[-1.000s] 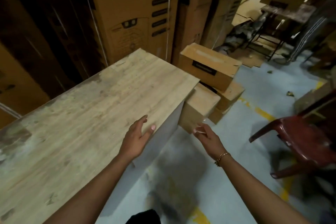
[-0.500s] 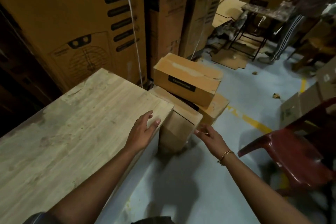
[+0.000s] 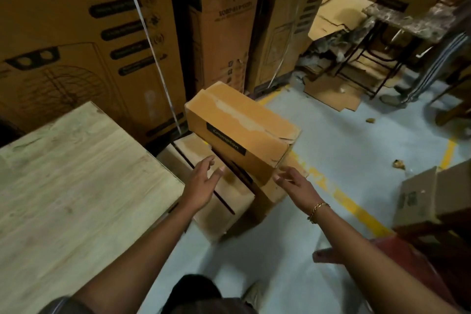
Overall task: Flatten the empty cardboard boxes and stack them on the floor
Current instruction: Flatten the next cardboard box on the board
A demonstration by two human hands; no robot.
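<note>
Seen from the head camera, a tan rectangular cardboard box with a black label strip [image 3: 242, 130] sits just above the centre of the frame, toward 12 o'clock. It rests tilted on top of two plain brown cardboard boxes [image 3: 221, 201] that stand on the grey concrete floor [image 3: 344, 150], and its flaps are closed.

The left hand [image 3: 201, 186] reaches in from 7 o'clock, fingers spread and relaxed, holding nothing. It hovers over the nearer lower box, just beside the labelled face of the top box; whether it touches cardboard cannot be told.

The right hand [image 3: 295, 183], with a gold chain bracelet [image 3: 317, 211] on the wrist, comes in from 5 o'clock. Its fingers are also spread and empty, their tips just beside the top box's near lower corner.

A pale wooden tabletop [image 3: 76, 173] fills the 9 o'clock side, its corner near the left wrist. A tall printed brown carton [image 3: 76, 46] stands at 10 o'clock. A red plastic chair [image 3: 407, 262] shows at 4 o'clock, and a yellow painted floor line [image 3: 356, 209] runs toward 3 o'clock.
</note>
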